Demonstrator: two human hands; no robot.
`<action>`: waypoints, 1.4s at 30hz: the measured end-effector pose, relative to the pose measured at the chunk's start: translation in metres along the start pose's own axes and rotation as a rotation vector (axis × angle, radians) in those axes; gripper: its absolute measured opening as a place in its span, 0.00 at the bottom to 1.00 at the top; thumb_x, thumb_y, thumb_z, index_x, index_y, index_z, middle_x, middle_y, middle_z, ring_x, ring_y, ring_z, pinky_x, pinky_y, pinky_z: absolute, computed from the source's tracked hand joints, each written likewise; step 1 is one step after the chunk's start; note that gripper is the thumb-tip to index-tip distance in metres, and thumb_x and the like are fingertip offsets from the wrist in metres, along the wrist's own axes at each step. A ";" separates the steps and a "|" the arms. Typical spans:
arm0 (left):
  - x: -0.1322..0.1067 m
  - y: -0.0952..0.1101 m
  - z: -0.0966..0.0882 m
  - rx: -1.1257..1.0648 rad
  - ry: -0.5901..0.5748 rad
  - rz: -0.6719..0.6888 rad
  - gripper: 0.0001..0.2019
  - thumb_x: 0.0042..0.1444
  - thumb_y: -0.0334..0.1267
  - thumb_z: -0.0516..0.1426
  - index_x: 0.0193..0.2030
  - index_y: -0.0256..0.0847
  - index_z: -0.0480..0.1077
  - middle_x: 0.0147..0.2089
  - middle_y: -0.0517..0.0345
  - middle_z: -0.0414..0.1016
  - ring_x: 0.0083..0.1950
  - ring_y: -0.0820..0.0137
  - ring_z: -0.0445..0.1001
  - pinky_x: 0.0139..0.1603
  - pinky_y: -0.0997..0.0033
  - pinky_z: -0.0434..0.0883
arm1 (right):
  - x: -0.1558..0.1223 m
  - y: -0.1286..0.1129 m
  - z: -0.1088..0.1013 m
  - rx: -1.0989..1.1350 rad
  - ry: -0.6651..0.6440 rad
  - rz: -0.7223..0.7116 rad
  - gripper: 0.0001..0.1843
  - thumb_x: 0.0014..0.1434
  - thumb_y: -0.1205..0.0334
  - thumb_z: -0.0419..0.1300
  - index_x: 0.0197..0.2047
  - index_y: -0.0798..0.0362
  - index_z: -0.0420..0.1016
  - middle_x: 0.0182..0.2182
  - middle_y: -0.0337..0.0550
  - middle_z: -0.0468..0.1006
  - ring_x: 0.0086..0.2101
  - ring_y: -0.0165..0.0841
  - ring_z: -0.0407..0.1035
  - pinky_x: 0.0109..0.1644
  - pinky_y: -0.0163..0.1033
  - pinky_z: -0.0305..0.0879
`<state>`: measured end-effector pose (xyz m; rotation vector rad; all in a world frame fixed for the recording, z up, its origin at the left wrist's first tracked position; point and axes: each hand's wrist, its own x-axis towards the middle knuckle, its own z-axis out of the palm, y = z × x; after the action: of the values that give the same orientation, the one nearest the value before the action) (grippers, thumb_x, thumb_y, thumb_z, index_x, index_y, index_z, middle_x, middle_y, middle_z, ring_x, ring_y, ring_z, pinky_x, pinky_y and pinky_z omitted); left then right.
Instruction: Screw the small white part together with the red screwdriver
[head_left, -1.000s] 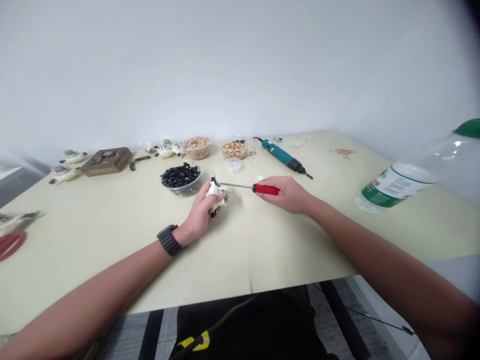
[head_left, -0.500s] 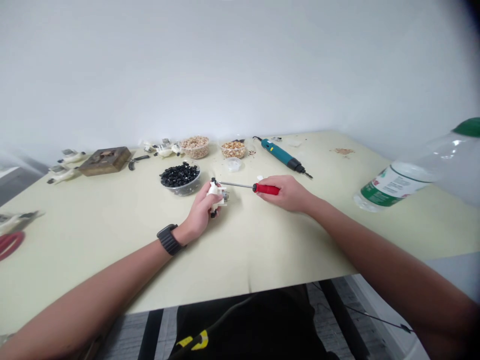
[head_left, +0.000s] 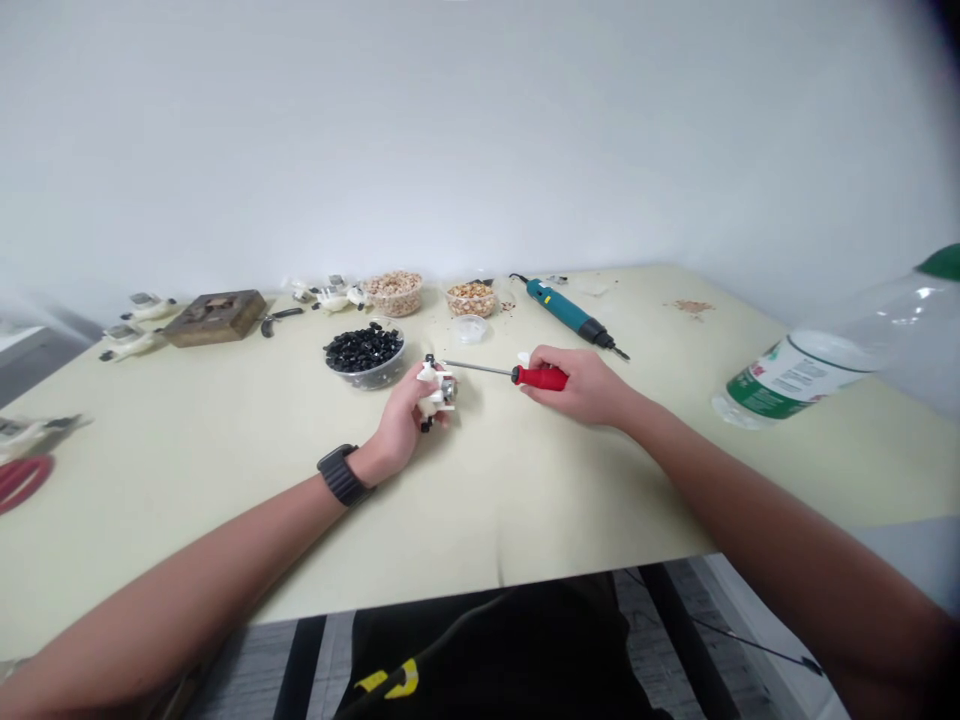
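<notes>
My left hand (head_left: 401,425), with a black watch on the wrist, is closed around a small white plastic part (head_left: 436,390) with a metal piece, held just above the table. My right hand (head_left: 589,385) grips the red handle of a screwdriver (head_left: 510,374). The screwdriver's thin metal shaft points left, and its tip meets the top of the white part. Both hands are at the middle of the pale table (head_left: 225,470).
Behind the hands stand a bowl of black pieces (head_left: 364,355), two tubs of tan pieces (head_left: 392,293), a small clear cup (head_left: 469,328) and a teal electric screwdriver (head_left: 570,317). A brown block (head_left: 216,317) and white parts lie far left. A plastic bottle (head_left: 840,355) lies at right.
Both hands and the screwdriver shifted slightly to the right in view; the grip on each is unchanged.
</notes>
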<state>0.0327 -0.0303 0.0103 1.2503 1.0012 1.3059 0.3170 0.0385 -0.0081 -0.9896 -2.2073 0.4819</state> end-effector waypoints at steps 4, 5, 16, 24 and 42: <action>-0.001 0.003 0.001 0.014 0.036 -0.028 0.18 0.51 0.43 0.63 0.47 0.39 0.72 0.49 0.51 0.77 0.38 0.67 0.74 0.29 0.70 0.77 | 0.000 0.002 -0.001 -0.007 0.003 0.010 0.11 0.63 0.50 0.67 0.40 0.49 0.76 0.33 0.40 0.79 0.33 0.34 0.69 0.38 0.39 0.61; -0.002 0.003 0.002 0.022 0.037 -0.039 0.18 0.50 0.42 0.63 0.47 0.39 0.72 0.49 0.51 0.77 0.39 0.66 0.75 0.29 0.69 0.77 | 0.000 0.002 0.000 -0.003 -0.005 0.009 0.11 0.63 0.50 0.67 0.40 0.49 0.76 0.33 0.40 0.79 0.33 0.34 0.69 0.38 0.39 0.62; -0.004 0.001 0.000 0.046 -0.010 -0.038 0.13 0.52 0.40 0.63 0.44 0.39 0.73 0.42 0.55 0.75 0.40 0.66 0.77 0.34 0.68 0.80 | -0.001 -0.007 0.000 0.022 -0.056 0.019 0.11 0.63 0.51 0.66 0.40 0.49 0.77 0.32 0.39 0.78 0.31 0.33 0.68 0.37 0.39 0.61; -0.003 -0.004 -0.004 0.060 -0.015 -0.027 0.13 0.55 0.40 0.63 0.46 0.39 0.72 0.44 0.55 0.75 0.40 0.67 0.77 0.39 0.67 0.80 | -0.002 -0.006 0.002 0.017 -0.059 0.004 0.11 0.65 0.50 0.66 0.41 0.49 0.78 0.38 0.42 0.83 0.31 0.32 0.68 0.37 0.39 0.61; -0.004 0.005 0.002 0.156 0.012 -0.027 0.12 0.51 0.41 0.62 0.40 0.39 0.70 0.38 0.55 0.74 0.34 0.68 0.75 0.26 0.70 0.74 | -0.004 -0.004 0.002 -0.049 -0.051 0.000 0.11 0.62 0.52 0.67 0.41 0.49 0.73 0.35 0.41 0.81 0.32 0.35 0.70 0.37 0.39 0.61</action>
<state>0.0334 -0.0349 0.0147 1.3428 1.1425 1.2350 0.3155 0.0322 -0.0091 -1.0131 -2.2744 0.4600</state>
